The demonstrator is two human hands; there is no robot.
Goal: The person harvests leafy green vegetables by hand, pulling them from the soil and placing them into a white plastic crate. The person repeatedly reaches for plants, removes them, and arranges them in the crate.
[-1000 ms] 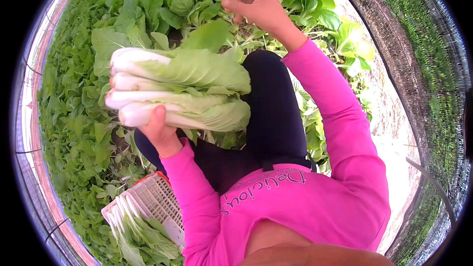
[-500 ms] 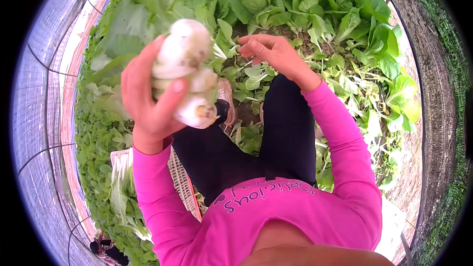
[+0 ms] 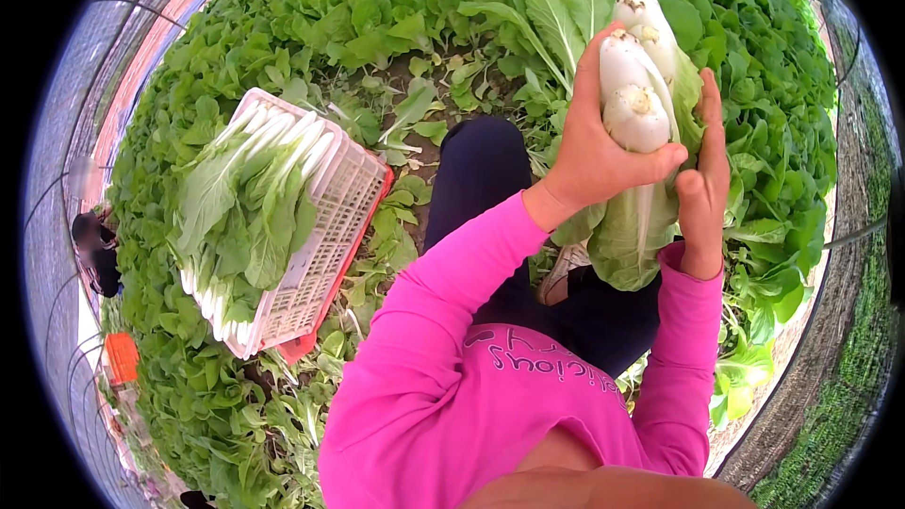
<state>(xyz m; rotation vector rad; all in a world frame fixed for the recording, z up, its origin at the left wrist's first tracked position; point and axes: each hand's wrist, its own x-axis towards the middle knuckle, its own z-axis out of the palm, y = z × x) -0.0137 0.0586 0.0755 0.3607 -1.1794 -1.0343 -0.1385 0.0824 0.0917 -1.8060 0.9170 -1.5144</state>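
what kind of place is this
Most likely a vegetable farm plot at harvest: dense rows of leafy greens all around, a white crate of cut bok choy, and the left hand holding a fresh bunch.

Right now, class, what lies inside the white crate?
The crate holds a pile of cut greens, white stalks side by side with leaves spread over them. The pile covers the crate's floor, so anything beneath is hidden.

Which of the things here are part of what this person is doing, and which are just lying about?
In use:
- left hand gripping the bunch of white-stemmed greens
- right hand steadying it
- white crate holding cut greens

Just about:
- growing plants
- orange crate
- another person at the left edge
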